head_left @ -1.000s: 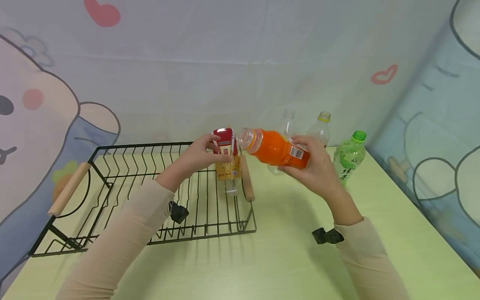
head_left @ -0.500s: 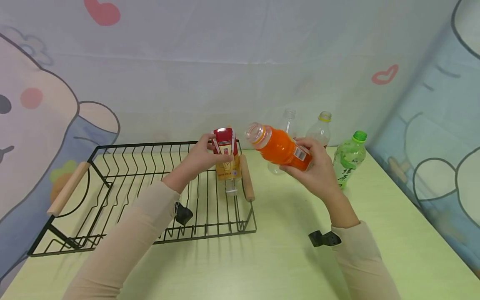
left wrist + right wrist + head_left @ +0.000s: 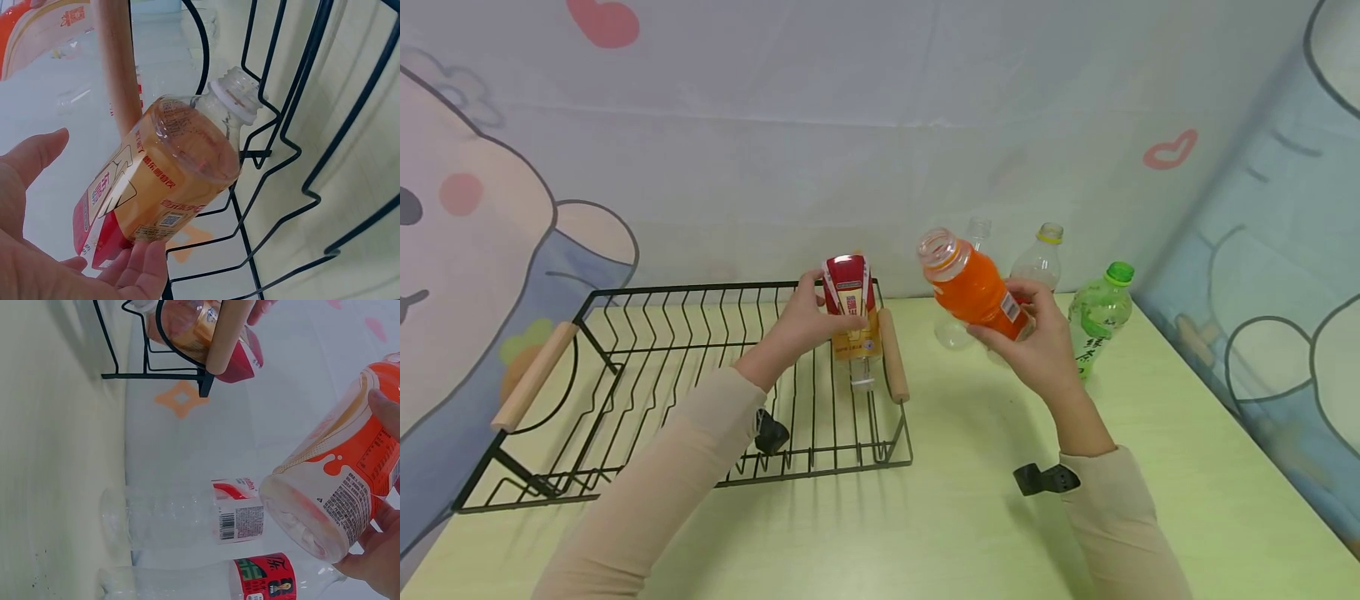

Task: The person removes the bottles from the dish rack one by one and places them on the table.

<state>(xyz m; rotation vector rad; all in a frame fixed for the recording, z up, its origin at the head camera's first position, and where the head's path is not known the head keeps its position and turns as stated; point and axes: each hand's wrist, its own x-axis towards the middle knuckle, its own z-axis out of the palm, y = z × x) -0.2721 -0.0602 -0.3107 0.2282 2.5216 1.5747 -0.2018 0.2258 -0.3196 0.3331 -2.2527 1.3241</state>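
A bottle with a red and yellow label stands neck down at the right end of the black wire rack. My left hand is at this bottle's raised base; in the left wrist view its fingers touch the red end while the thumb stays apart. To the right of the rack, my right hand grips an uncapped bottle with an orange label round its lower part. That bottle is held in the air, its mouth tilted up and to the left.
Behind the right hand stand two clear bottles, one with a yellow neck ring and another farther left. A green bottle with a green cap is farther right. Wooden handles rise at both rack ends. A printed cloth hangs behind.
My right hand has moved the orange-labelled bottle rightward, away from the rack, and turned its mouth further upward. The left hand stays by the red and yellow bottle, which has not moved.
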